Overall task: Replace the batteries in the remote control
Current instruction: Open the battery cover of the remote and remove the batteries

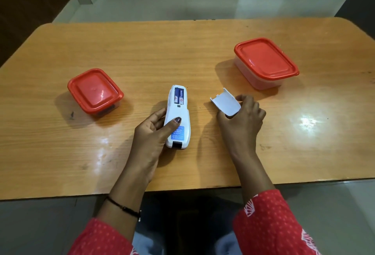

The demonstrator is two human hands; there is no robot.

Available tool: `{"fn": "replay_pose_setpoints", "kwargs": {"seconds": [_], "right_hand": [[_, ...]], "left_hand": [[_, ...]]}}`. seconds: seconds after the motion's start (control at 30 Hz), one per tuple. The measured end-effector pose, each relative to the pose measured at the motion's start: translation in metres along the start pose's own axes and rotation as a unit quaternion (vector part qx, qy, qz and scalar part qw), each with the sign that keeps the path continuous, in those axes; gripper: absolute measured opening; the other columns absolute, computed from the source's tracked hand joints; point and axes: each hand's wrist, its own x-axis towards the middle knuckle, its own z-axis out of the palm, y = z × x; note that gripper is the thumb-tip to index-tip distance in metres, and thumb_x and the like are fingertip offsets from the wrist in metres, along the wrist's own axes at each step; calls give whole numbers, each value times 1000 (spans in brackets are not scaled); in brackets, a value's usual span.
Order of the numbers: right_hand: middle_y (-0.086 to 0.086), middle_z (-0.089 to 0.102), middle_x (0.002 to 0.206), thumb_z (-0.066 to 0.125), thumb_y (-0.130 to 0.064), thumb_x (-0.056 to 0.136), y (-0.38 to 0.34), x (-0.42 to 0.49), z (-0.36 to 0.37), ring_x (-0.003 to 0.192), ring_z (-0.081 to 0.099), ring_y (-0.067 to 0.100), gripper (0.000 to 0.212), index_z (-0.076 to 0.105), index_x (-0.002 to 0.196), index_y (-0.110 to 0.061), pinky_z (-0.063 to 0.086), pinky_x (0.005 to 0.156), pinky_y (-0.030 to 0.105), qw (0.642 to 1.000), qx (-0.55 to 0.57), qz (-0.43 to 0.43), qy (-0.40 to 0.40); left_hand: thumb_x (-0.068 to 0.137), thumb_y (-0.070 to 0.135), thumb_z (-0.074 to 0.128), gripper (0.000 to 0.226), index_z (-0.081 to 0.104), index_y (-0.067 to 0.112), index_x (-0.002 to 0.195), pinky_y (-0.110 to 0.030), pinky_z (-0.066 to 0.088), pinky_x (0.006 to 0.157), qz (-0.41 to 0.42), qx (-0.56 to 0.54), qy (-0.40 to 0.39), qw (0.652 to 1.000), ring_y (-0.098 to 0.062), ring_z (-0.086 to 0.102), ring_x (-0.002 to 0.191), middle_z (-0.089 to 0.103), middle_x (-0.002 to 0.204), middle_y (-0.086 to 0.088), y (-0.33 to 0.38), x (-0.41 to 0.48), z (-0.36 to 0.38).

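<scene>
A white remote control (177, 116) lies face down on the wooden table (182, 56), its battery compartment uncovered. Two batteries (179, 97) with blue and white wrappers sit side by side inside it. My left hand (154, 131) grips the remote's lower half, thumb across its back near a blue label. My right hand (241, 118) holds the white battery cover (225, 103) by its near end, to the right of the remote and low over the table, inner side up.
A small clear box with a red lid (95, 90) stands left of the remote, something dark inside. A larger red-lidded box (265, 62) stands at the back right. The table's near edge runs just in front of my forearms.
</scene>
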Motion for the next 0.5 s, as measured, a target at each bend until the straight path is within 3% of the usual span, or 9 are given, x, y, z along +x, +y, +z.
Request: {"fn": "replay_pose_setpoints", "kwargs": {"seconds": [0.13,0.27,0.33,0.43,0.5], "right_hand": [[6,52,119,65,-23,75,-4,-1,-1,118,37,27,50,48,121,-16,32,95,39,999,-43,7,-9],[2,55,117,66,-27,79,-14,-3,-3,112,38,16,43,53,119,-17,37,97,41,995,71,-72,15],[-2,55,117,64,-26,83,-20,-5,-5,107,43,10,40,54,121,-19,44,93,34,982,164,-85,-28],[-3,55,121,58,-21,91,-28,-7,-7,94,53,0,41,50,132,-24,46,75,10,949,276,-45,-148],[0,60,116,56,-18,93,-28,-8,-7,86,57,0,40,51,132,-26,49,75,16,934,299,-40,-193]], "left_hand": [[82,8,67,42,60,15,123,-23,55,75,3,1,-5,1000,-10,70,95,75,99,14,2,0,0],[85,6,61,35,64,18,119,-26,56,66,-11,2,-3,1000,-16,70,86,74,106,-1,3,0,-1],[86,6,59,34,65,18,117,-31,56,58,-20,-8,-21,1000,-23,68,75,74,103,-7,7,-1,-1],[85,5,59,35,65,18,117,-31,54,45,-23,13,-74,997,-21,65,60,73,101,-11,12,-4,-3],[79,8,64,42,63,17,120,-30,54,43,-24,21,-91,995,-20,65,59,73,101,-13,13,-5,-7]]}}
